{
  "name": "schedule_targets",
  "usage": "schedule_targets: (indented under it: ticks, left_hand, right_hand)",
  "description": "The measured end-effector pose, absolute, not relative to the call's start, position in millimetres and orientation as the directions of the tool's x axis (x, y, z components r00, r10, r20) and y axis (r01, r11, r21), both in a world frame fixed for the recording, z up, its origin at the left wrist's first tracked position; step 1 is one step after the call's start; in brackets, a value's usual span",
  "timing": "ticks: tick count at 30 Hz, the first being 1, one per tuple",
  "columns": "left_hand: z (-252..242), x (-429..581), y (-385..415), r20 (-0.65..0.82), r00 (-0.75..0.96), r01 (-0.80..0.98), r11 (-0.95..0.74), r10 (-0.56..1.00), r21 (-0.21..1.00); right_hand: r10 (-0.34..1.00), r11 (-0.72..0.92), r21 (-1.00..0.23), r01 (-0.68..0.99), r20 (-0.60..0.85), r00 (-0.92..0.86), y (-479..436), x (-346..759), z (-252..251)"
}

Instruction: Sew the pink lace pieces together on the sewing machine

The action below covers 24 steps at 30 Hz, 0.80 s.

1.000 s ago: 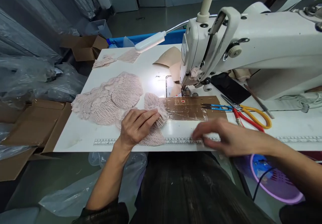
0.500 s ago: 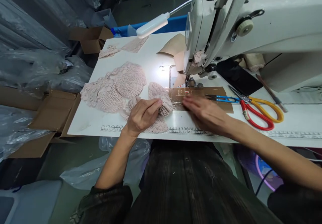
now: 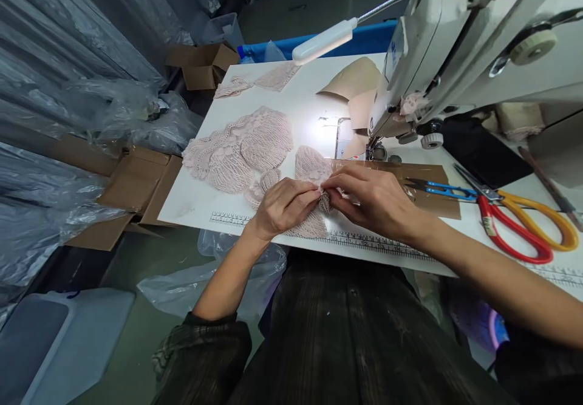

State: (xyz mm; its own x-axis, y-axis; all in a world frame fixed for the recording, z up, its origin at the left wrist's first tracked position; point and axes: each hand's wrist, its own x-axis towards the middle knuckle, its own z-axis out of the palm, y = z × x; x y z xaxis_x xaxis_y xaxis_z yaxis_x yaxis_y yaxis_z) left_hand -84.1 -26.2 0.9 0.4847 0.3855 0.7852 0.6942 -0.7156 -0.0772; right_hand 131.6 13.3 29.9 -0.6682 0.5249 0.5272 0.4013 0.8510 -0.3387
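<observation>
Between my two hands is a pale pink lace piece (image 3: 310, 163), its gathered edge pinched at my fingertips. My left hand (image 3: 286, 206) is closed on it from the left, thumb and forefinger together. From the right, my right hand (image 3: 371, 198) pinches the same lace, its fingertips touching those of the left. The fingers hide the exact grip. More lace pieces (image 3: 241, 150) lie in an overlapping pile to the left. Just behind my hands stands the needle and presser foot of a white sewing machine (image 3: 410, 59).
Right of my hands lie blue thread snips (image 3: 449, 191) and scissors with red and yellow handles (image 3: 514, 211) by a brown strip (image 3: 437, 180). Tan pattern pieces (image 3: 355, 80) are behind. A lamp (image 3: 324, 42) hangs over the table. Cardboard boxes (image 3: 204, 68) stand left.
My right hand has moved left from the brown strip and now pinches the lace beside my left hand. The view has turned, so the table appears shifted and tilted.
</observation>
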Motion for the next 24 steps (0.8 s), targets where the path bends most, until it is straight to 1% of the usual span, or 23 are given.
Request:
schedule_targets:
  ticks: [5, 8, 10, 11, 14, 16, 17, 19, 21, 24]
  left_hand:
    - [-1, -84, -27, 0.783, 0.463, 0.704, -0.709, 0.416, -0.039]
    - [-2, -85, -27, 0.784, 0.454, 0.701, -0.713, 0.423, -0.021]
    - [-2, -85, -27, 0.786, 0.441, 0.707, -0.707, 0.433, -0.006]
    - [-2, -85, -27, 0.789, 0.432, 0.710, -0.704, 0.437, 0.001]
    - [-1, -85, -27, 0.805, 0.414, 0.700, -0.714, 0.424, 0.016]
    - [-1, -85, -27, 0.814, 0.413, 0.685, -0.728, 0.409, 0.018]
    - [-1, -85, -27, 0.817, 0.412, 0.682, -0.731, 0.403, 0.017]
    - [-1, -84, -28, 0.818, 0.406, 0.688, -0.725, 0.407, 0.019]
    - [-2, -83, -29, 0.818, 0.390, 0.699, -0.714, 0.422, 0.035]
    - [-4, -84, -29, 0.830, 0.359, 0.697, -0.714, 0.426, 0.065]
  right_hand:
    - [0.389, 0.911, -0.079, 0.405, 0.492, -0.779, 18, 130, 29]
    - [0.360, 0.906, 0.022, 0.422, 0.484, -0.798, 17, 128, 31]
    - [0.362, 0.898, 0.022, 0.440, 0.531, -0.766, 13, 129, 32]
    - [0.365, 0.897, -0.002, 0.443, 0.568, -0.737, 10, 131, 34]
    - [0.388, 0.906, -0.143, 0.398, 0.654, -0.649, -1, 140, 39]
    - [0.385, 0.920, -0.212, 0.331, 0.658, -0.647, -5, 142, 40]
    - [0.380, 0.924, -0.226, 0.310, 0.647, -0.661, -5, 141, 39]
    - [0.371, 0.928, -0.211, 0.307, 0.606, -0.704, -2, 136, 33]
    - [0.374, 0.925, -0.167, 0.342, 0.561, -0.739, 3, 127, 24]
    - [0.361, 0.922, -0.093, 0.376, 0.559, -0.747, 10, 117, 15]
